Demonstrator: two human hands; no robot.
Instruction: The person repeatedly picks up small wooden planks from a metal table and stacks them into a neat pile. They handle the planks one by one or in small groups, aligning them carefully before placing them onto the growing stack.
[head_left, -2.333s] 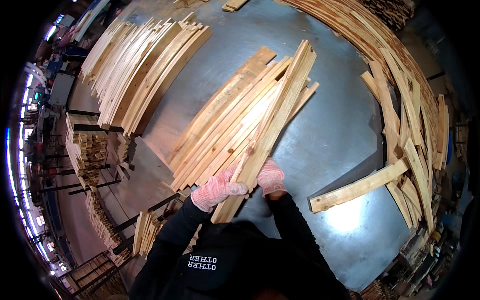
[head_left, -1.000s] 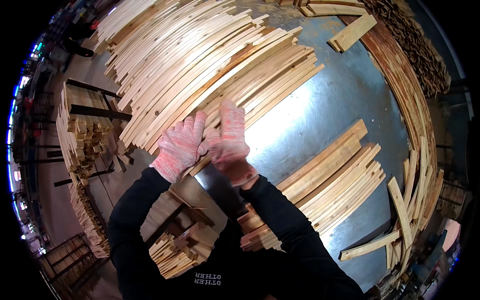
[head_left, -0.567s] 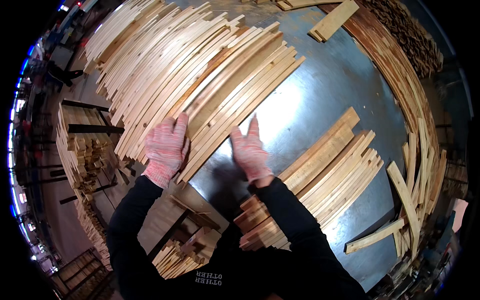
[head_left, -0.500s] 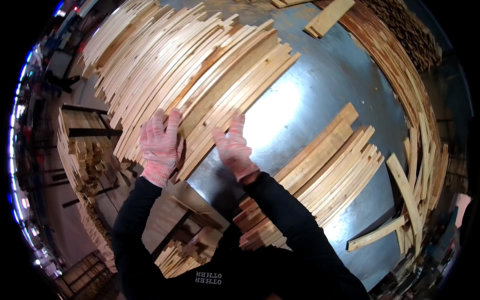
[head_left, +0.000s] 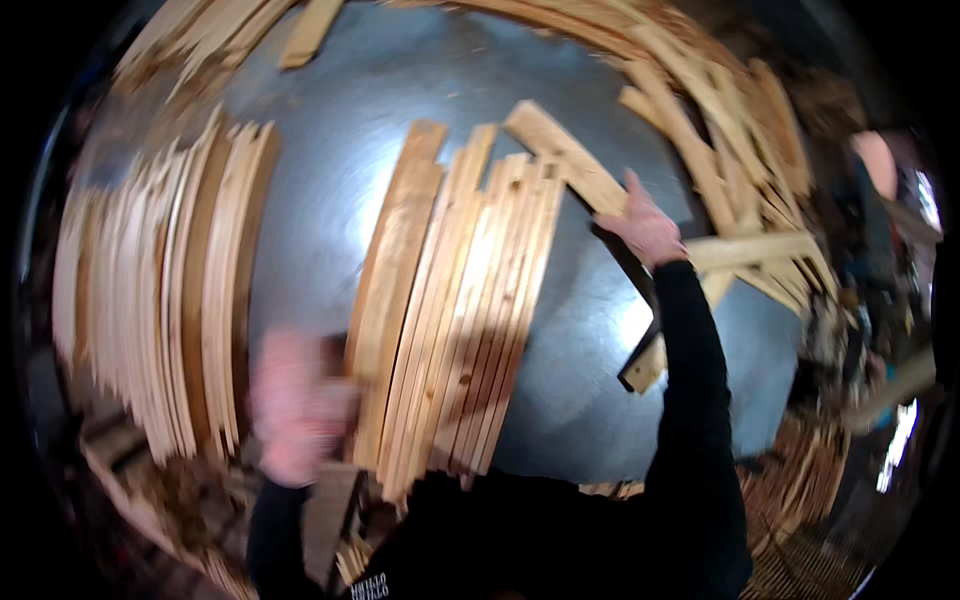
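My right hand [head_left: 648, 232], gloved in pale pink, reaches out at the right with thumb and index finger across a light wooden board [head_left: 565, 158]. The board slants over the table, its far end close to the far ends of a row of wooden strips [head_left: 470, 300]. Those strips lie side by side in the middle, with wider boards on their left edge. My left hand [head_left: 300, 405], also in a pink glove, is smeared by motion. It is near the lower left edge of that row, and its fingers cannot be made out.
A second row of strips [head_left: 165, 300] lies at the left. Loose boards [head_left: 735, 170] pile up crosswise at the right edge of the metal table [head_left: 590, 310]. A short board [head_left: 312, 35] lies at the far left, and stacked wood [head_left: 800, 475] stands below the right edge.
My view has swung right. Both hands have left the left row of strips; the right has reached to the slanted board, which appears shifted toward the middle row. The left has moved toward the middle row.
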